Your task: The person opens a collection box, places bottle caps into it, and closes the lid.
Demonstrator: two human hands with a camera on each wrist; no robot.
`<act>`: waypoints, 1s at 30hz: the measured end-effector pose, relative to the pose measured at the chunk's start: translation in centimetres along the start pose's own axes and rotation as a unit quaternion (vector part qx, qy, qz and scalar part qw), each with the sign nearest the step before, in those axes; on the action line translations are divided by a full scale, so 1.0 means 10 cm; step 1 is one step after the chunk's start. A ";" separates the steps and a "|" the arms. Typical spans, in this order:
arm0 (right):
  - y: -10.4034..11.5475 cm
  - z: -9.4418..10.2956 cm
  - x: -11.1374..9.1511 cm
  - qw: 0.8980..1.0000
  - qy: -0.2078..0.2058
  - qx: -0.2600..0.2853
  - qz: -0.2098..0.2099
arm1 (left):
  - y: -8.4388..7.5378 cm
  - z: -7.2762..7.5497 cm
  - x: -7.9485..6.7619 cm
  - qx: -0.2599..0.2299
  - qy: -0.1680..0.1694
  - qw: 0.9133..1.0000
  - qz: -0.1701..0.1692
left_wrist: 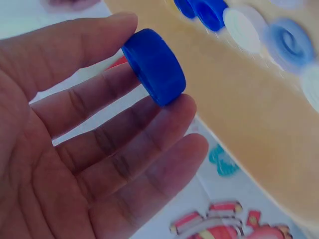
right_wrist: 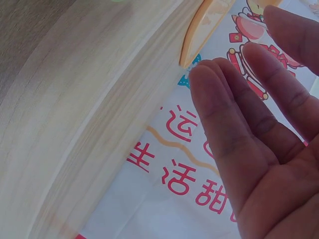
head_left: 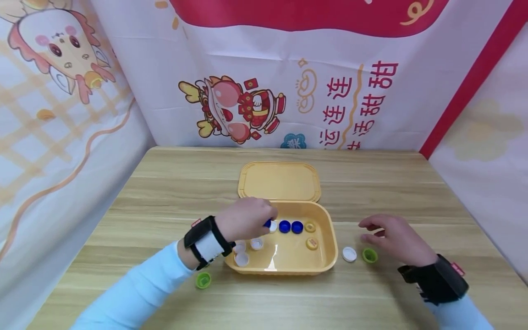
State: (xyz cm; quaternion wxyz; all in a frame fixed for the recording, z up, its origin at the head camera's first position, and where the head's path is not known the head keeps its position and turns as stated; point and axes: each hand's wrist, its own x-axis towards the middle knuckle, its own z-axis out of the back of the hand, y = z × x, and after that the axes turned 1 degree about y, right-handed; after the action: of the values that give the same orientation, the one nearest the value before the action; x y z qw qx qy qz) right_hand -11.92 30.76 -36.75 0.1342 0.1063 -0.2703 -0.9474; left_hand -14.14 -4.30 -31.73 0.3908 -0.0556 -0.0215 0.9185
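Observation:
My left hand is over the left part of a yellow plastic box, pinching a blue bottle cap between thumb and fingers. Inside the box lie two more blue caps, two yellow caps and several white or pale caps; the left hand partly hides some of them. To the right of the box my right hand hovers with loosely bent fingers, holding nothing. Below its fingertips a white cap and a green cap lie on the table.
The yellow box lid lies flat behind the box. Another green cap sits on the wooden table left of the box, near the left forearm. Printed cloth hangs at the back and sides.

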 end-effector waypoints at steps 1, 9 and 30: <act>0.00 0.00 0.00 1.000 -0.002 0.000 0.003 | -0.03 -0.01 0.04 0.002 0.000 1.000 -0.014; 0.01 -0.03 0.00 1.000 -0.003 0.009 0.003 | -0.26 -0.16 0.36 0.051 0.028 0.995 -0.076; -0.02 -0.04 -0.03 1.000 -0.002 0.008 -0.006 | -0.50 -0.49 0.67 0.085 0.045 0.991 -0.097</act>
State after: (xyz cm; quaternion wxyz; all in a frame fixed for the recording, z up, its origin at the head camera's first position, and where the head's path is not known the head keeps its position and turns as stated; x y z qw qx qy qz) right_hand -11.58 30.82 -37.15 0.1266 0.1067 -0.2774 -0.9464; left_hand -14.56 3.99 -36.75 0.4824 -0.0613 0.0692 0.8711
